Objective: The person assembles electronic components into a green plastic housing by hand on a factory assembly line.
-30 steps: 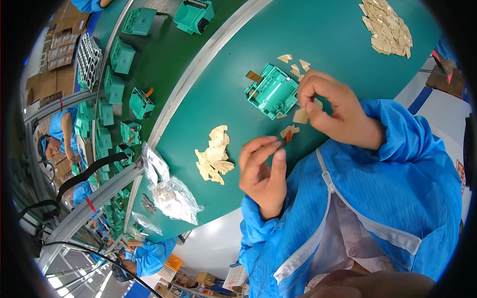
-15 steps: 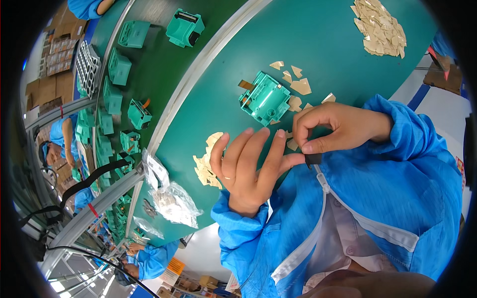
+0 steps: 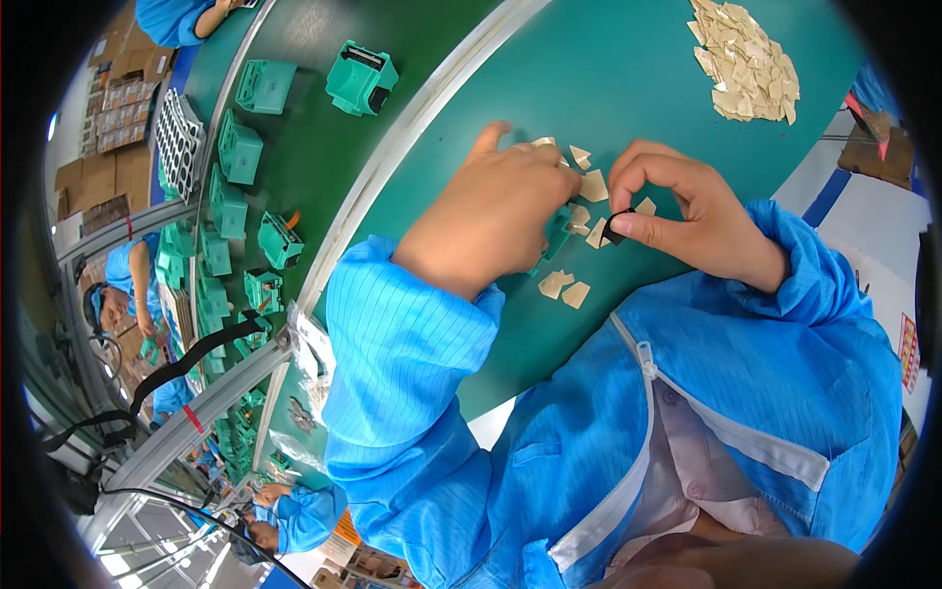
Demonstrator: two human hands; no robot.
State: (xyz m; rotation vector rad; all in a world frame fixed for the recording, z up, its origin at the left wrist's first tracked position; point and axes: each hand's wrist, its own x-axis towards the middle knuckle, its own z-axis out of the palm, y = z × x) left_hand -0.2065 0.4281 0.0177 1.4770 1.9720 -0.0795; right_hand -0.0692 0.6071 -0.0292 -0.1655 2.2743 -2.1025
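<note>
My left hand (image 3: 496,211) lies over a green plastic housing (image 3: 557,232), its fingers bent around it. Most of the housing is hidden under the hand; only part of its right side shows. Between the thumb and bent forefinger of my right hand (image 3: 677,201) is a small black piece (image 3: 614,228), held just right of the housing. Loose beige, paper-like scraps (image 3: 594,187) lie around the housing, and a few more beige scraps (image 3: 554,285) lie nearer to me.
A large pile of beige scraps (image 3: 746,64) sits at the far right. Past a metal rail (image 3: 392,128) on the left, several green housings (image 3: 361,79) stand on a green belt. A clear plastic bag (image 3: 312,358) lies left of my sleeve. Other people in blue work farther left.
My left hand has left the black piece and moved up and away from me onto the green housing. My right hand has shifted slightly right and away from me, carrying the black piece.
</note>
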